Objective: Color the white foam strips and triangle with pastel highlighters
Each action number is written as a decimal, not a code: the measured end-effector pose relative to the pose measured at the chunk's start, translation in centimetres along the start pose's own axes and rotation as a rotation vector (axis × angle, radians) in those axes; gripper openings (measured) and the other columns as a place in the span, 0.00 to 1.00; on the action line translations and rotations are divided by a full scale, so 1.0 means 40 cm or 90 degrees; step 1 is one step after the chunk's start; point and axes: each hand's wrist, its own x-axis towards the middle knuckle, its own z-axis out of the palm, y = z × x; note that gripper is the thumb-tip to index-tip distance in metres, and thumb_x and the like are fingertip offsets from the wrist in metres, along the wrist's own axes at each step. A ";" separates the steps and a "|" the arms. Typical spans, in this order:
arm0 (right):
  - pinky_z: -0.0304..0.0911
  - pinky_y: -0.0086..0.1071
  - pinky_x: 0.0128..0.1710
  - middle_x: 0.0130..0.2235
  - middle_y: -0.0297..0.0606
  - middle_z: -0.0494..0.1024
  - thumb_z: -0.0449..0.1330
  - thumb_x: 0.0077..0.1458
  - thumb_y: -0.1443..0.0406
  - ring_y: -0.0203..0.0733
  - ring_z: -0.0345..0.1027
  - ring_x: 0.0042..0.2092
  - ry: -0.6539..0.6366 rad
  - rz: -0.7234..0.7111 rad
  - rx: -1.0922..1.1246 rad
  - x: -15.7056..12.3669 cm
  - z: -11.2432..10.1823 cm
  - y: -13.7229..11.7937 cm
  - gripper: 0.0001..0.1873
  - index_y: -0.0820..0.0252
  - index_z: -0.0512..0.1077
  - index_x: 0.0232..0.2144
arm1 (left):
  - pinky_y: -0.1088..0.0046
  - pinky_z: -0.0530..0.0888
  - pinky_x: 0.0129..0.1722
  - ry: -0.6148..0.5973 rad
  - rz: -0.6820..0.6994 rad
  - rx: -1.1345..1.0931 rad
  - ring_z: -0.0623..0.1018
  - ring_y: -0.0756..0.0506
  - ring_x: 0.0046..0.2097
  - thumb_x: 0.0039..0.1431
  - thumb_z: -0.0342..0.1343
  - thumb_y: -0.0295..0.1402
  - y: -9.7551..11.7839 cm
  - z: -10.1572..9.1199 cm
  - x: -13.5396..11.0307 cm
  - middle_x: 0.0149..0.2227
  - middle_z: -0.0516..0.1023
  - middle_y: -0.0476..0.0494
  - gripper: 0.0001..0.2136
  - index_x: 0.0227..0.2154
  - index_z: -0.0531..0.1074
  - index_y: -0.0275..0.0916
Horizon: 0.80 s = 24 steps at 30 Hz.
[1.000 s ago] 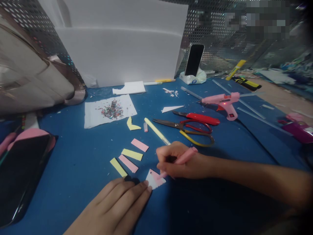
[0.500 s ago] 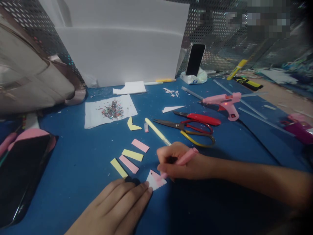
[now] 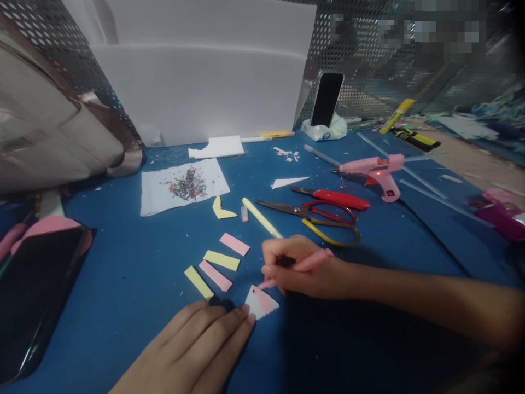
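A pink marker (image 3: 314, 260) is gripped in my right hand (image 3: 299, 268), its tip at the upper corner of a small triangular white piece (image 3: 256, 309). That piece is partly coloured pink and has a small dark hole near its top. My left hand (image 3: 197, 345) lies flat with fingers stretched out, its fingertips on the left edge of the piece. Just beyond my left fingers lie pink strips (image 3: 234, 244) and yellow strips (image 3: 222, 260). A yellow marker (image 3: 262, 218) rests behind my right hand, with a small pink-tipped cap (image 3: 245, 213) beside it.
Scissors (image 3: 299, 210), a red-handled cutter (image 3: 340, 198) and a pink glue gun (image 3: 375, 171) lie to the right. Glitter (image 3: 187, 185) covers a white sheet behind. A phone (image 3: 327, 99) stands at the back; another phone (image 3: 41, 295) lies left, near a pale bag (image 3: 49, 120).
The pink marker's tip has moved up and left across the white piece, from its right side to the top corner. My left hand has stayed in place.
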 end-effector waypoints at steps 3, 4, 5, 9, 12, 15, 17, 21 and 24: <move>0.52 0.23 0.23 0.23 0.28 0.67 0.58 0.61 0.63 0.29 0.59 0.24 -0.036 0.008 -0.006 -0.001 0.000 0.002 0.15 0.62 0.63 0.23 | 0.64 0.64 0.54 -0.005 -0.001 0.002 0.72 0.44 0.49 0.72 0.43 0.34 0.000 -0.003 -0.001 0.51 0.75 0.44 0.17 0.57 0.68 0.36; 0.52 0.23 0.22 0.22 0.28 0.67 0.57 0.61 0.63 0.28 0.59 0.24 -0.054 0.010 0.003 -0.001 0.000 0.001 0.16 0.62 0.63 0.23 | 0.64 0.64 0.54 -0.007 0.002 0.004 0.72 0.44 0.49 0.72 0.43 0.36 0.001 -0.004 -0.001 0.51 0.75 0.44 0.17 0.57 0.68 0.36; 0.53 0.23 0.23 0.22 0.28 0.68 0.57 0.61 0.63 0.28 0.60 0.24 -0.053 0.011 0.016 -0.002 0.000 0.001 0.16 0.62 0.63 0.23 | 0.64 0.65 0.54 -0.010 0.005 0.006 0.72 0.44 0.49 0.72 0.43 0.37 0.001 -0.004 -0.001 0.51 0.75 0.43 0.18 0.57 0.68 0.36; 0.54 0.23 0.24 0.24 0.29 0.69 0.58 0.61 0.63 0.29 0.61 0.26 0.000 0.011 0.016 0.000 0.000 -0.002 0.15 0.62 0.63 0.24 | 0.64 0.66 0.53 0.005 0.001 0.006 0.72 0.44 0.49 0.72 0.43 0.36 0.005 -0.005 0.000 0.50 0.76 0.43 0.17 0.56 0.68 0.36; 0.52 0.23 0.22 0.21 0.28 0.67 0.57 0.61 0.63 0.29 0.58 0.23 -0.064 0.021 0.026 0.001 0.000 -0.002 0.17 0.62 0.62 0.22 | 0.64 0.64 0.55 -0.005 -0.012 0.001 0.72 0.44 0.50 0.71 0.44 0.33 0.005 -0.005 0.003 0.51 0.76 0.44 0.16 0.57 0.68 0.37; 0.54 0.23 0.24 0.24 0.29 0.68 0.58 0.61 0.63 0.29 0.60 0.25 -0.010 0.022 0.033 0.001 -0.002 -0.003 0.14 0.62 0.63 0.25 | 0.64 0.64 0.54 -0.012 -0.005 0.001 0.72 0.44 0.50 0.71 0.43 0.34 0.002 -0.004 0.005 0.51 0.76 0.44 0.17 0.57 0.68 0.37; 0.53 0.23 0.25 0.24 0.29 0.68 0.58 0.61 0.63 0.29 0.61 0.26 -0.018 0.020 0.017 0.001 -0.003 -0.004 0.15 0.62 0.63 0.24 | 0.64 0.64 0.55 -0.004 -0.002 -0.002 0.72 0.44 0.49 0.72 0.43 0.34 0.000 -0.003 0.004 0.51 0.76 0.44 0.17 0.57 0.68 0.36; 0.53 0.23 0.24 0.23 0.29 0.69 0.56 0.63 0.62 0.29 0.61 0.25 -0.046 0.018 0.034 0.001 -0.004 -0.008 0.17 0.62 0.62 0.23 | 0.64 0.62 0.56 -0.009 -0.004 -0.011 0.71 0.44 0.50 0.71 0.43 0.32 0.000 -0.005 -0.001 0.52 0.75 0.44 0.17 0.57 0.67 0.36; 0.54 0.24 0.25 0.25 0.30 0.69 0.57 0.62 0.62 0.30 0.61 0.26 0.003 0.015 0.024 0.001 -0.003 -0.008 0.16 0.62 0.62 0.24 | 0.63 0.64 0.54 -0.003 0.001 0.000 0.72 0.44 0.49 0.72 0.43 0.33 0.003 -0.007 0.000 0.51 0.75 0.43 0.16 0.57 0.68 0.36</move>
